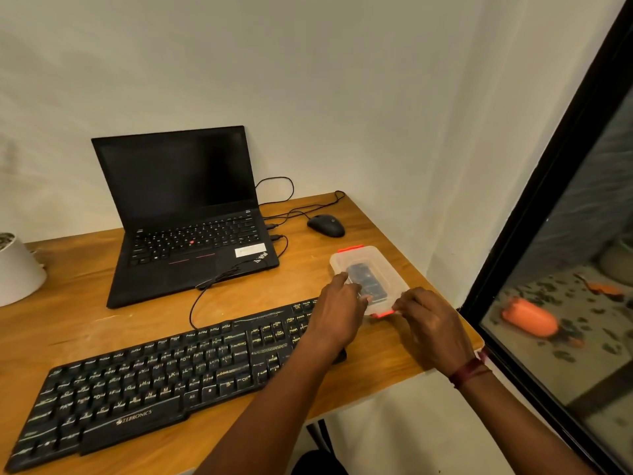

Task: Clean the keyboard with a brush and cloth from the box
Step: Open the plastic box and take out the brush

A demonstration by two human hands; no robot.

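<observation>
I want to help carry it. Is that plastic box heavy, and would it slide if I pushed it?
Probably light: the box is thin clear plastic holding something small. It would likely slide, not tip: low, flat, on a smooth table.

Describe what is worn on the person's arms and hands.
No sleeves, gloves or rings show on the left hand or the right hand; both arms are uncovered. The right wrist carries a dark red thread band.

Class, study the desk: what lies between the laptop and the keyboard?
In the head view, only a black cable loops across the bare wooden desk between the laptop and the keyboard.
</observation>
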